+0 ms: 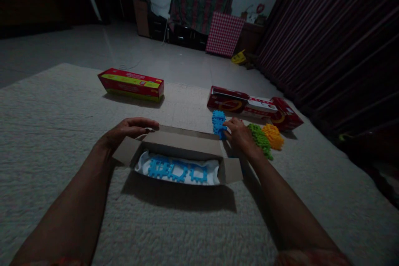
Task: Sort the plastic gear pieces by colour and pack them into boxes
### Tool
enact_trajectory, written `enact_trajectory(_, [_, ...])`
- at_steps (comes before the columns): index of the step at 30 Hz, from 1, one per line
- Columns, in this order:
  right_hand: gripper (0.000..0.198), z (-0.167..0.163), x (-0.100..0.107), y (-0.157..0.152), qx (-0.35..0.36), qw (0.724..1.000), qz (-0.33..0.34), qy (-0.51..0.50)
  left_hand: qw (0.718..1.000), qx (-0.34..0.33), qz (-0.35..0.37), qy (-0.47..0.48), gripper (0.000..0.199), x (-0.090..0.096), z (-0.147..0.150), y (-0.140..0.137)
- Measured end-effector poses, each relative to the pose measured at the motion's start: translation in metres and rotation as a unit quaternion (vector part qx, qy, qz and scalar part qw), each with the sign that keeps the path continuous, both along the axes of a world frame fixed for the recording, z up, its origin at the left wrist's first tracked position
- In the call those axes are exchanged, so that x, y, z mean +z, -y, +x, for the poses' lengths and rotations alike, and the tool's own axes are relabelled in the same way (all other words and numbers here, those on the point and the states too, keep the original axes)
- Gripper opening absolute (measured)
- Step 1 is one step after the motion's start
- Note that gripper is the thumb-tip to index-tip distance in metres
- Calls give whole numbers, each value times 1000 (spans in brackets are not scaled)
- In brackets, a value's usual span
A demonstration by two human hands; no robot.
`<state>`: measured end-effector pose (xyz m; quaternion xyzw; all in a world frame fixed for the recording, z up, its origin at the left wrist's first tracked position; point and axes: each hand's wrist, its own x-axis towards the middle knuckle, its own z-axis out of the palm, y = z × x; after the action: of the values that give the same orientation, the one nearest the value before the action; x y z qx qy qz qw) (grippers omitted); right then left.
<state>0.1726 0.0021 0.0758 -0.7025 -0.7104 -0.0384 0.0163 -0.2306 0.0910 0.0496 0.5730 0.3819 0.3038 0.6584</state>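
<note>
An open cardboard box [187, 143] stands in front of me with its flaps folded out. Inside it, several blue interlocking toy pieces [176, 172] lie on a white liner [213, 170]. My left hand [131, 129] grips the back left edge of the box, its fingers stretched along the raised flap. To the right of the box, my right hand [240, 133] pinches a blue interlocking piece at the near end of a pile of blue pieces [218, 118]. Green pieces [261, 140] and yellow-orange pieces [273, 136] lie in piles just right of that hand.
A red and yellow carton [132, 84] lies at the back left of the cream mat [174, 232]. Dark red cartons [230, 99] lie behind the colored piles. Beyond the tiled floor stands a cloth-covered cabinet [199, 4]; a dark curtain [330, 37] hangs at the right.
</note>
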Motion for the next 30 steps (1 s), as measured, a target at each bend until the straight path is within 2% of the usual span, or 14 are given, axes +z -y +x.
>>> enact_trajectory(4, [32, 0, -9, -5, -1, 1000, 17, 18, 1000, 0, 20, -6, 33, -2, -1, -1])
enact_trajectory(10, [32, 0, -15, -10, 50, 998, 33, 33, 1000, 9, 7, 2, 34, -3, -1, 0])
enact_trajectory(18, [33, 2, -13, -12, 34, 998, 51, 32, 1000, 21, -1, 19, 35, 2, 2, 2])
enact_trajectory(21, [32, 2, 2, -8, 16, 997, 79, 9, 999, 23, -5, 21, 35, 3, 3, 3])
enact_trajectory(24, [29, -9, 29, 3, 28, 993, 113, -31, 1000, 19, -10, 22, 36, 1, 2, 4])
enact_trajectory(28, [21, -41, 69, 35, 115, 981, 137, -79, 999, 21, -12, 28, 37, 0, 2, 4])
enact_trajectory(30, [17, -61, 80, 53, 160, 977, 119, -81, 999, 24, -12, 33, 36, 1, 2, 5])
